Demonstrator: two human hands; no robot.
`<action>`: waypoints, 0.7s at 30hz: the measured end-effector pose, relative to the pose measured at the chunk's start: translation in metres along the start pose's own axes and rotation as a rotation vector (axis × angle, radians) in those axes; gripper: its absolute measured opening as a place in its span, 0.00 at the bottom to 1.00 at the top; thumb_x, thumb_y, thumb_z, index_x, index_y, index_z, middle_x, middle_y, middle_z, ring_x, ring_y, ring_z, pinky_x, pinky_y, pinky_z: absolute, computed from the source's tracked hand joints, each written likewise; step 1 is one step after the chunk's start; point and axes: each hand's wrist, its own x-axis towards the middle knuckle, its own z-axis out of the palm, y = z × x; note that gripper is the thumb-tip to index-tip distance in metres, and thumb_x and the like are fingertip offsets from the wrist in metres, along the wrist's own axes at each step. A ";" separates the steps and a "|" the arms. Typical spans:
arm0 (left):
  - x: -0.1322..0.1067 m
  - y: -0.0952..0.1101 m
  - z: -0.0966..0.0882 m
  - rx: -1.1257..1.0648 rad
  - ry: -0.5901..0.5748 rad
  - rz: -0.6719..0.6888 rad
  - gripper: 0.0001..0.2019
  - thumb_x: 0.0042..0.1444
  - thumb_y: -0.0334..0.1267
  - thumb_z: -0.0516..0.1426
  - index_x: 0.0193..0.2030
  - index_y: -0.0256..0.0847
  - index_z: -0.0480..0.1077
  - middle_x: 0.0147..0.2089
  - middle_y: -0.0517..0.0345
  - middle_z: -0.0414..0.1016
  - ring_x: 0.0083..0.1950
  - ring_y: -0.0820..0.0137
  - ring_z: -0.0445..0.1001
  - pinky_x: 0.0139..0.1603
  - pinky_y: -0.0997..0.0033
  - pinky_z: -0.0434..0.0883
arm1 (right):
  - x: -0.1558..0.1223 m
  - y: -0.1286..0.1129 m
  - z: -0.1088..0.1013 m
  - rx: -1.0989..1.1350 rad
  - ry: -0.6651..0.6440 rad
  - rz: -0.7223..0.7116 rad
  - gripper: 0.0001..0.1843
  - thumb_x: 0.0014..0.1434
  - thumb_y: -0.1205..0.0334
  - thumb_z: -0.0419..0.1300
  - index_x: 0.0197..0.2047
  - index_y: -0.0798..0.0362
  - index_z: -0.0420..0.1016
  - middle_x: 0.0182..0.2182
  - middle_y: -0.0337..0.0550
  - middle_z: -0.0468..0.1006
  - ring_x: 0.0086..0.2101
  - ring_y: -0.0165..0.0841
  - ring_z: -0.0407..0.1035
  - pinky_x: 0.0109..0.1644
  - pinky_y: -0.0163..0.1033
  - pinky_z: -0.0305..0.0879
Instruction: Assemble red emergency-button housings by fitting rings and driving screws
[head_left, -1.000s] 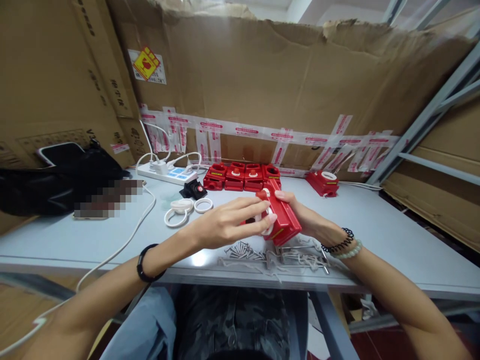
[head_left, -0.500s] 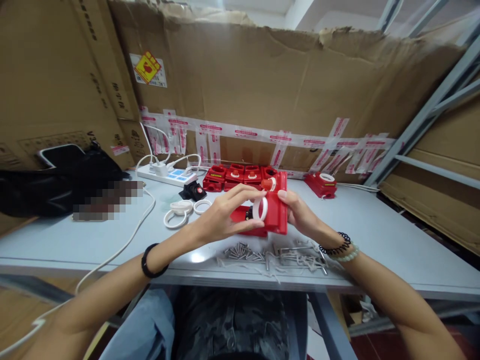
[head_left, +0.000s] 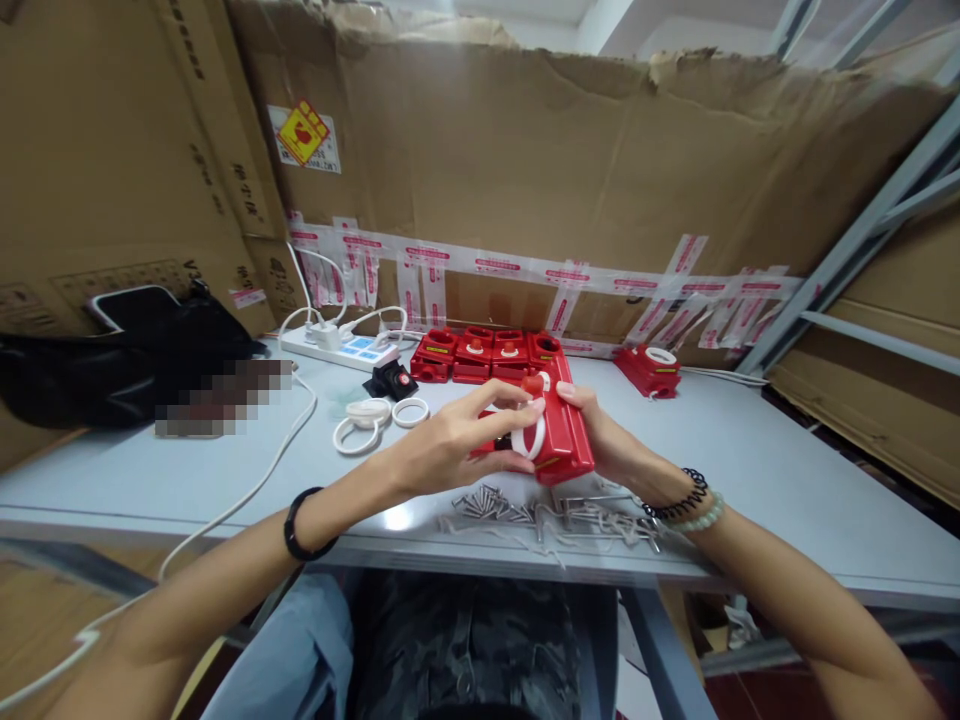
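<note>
While both hands work above the bench's [head_left: 750, 440] near edge, the red housing [head_left: 564, 440] sits tilted between them. Right hand [head_left: 611, 440] has its fingers closed around the housing's right side; left hand [head_left: 450, 450] pinches the white ring [head_left: 534, 440] against its face, fingertips closed on it. Judgement: seating goes best with the housing held steady and the ring pressed evenly all round (a skewed ring would likely bind). Loose screws [head_left: 487, 502] lie just below at the near edge. More red housings [head_left: 480, 355] line the far edge; spare rings [head_left: 367, 420] lie left.
</note>
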 end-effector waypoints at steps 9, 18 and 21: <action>0.001 -0.006 0.003 -0.021 0.067 0.053 0.23 0.57 0.39 0.60 0.58 0.43 0.63 0.54 0.46 0.68 0.55 0.63 0.71 0.52 0.62 0.74 | -0.003 -0.007 0.004 -0.049 0.009 -0.053 0.23 0.55 0.42 0.55 0.44 0.52 0.69 0.33 0.43 0.78 0.29 0.31 0.72 0.32 0.37 0.70; 0.000 0.005 0.021 -0.552 0.086 -0.507 0.27 0.50 0.39 0.65 0.54 0.41 0.60 0.48 0.51 0.73 0.47 0.67 0.74 0.47 0.69 0.73 | -0.010 -0.003 0.001 -0.818 0.480 -0.486 0.34 0.43 0.43 0.67 0.46 0.49 0.56 0.39 0.47 0.77 0.36 0.41 0.73 0.37 0.45 0.69; 0.001 0.008 0.024 -0.601 0.095 -0.625 0.25 0.47 0.38 0.67 0.49 0.41 0.60 0.46 0.53 0.73 0.44 0.68 0.74 0.45 0.70 0.72 | -0.010 0.000 0.002 -0.961 0.474 -0.482 0.37 0.41 0.45 0.69 0.46 0.49 0.54 0.38 0.46 0.77 0.35 0.42 0.74 0.38 0.47 0.68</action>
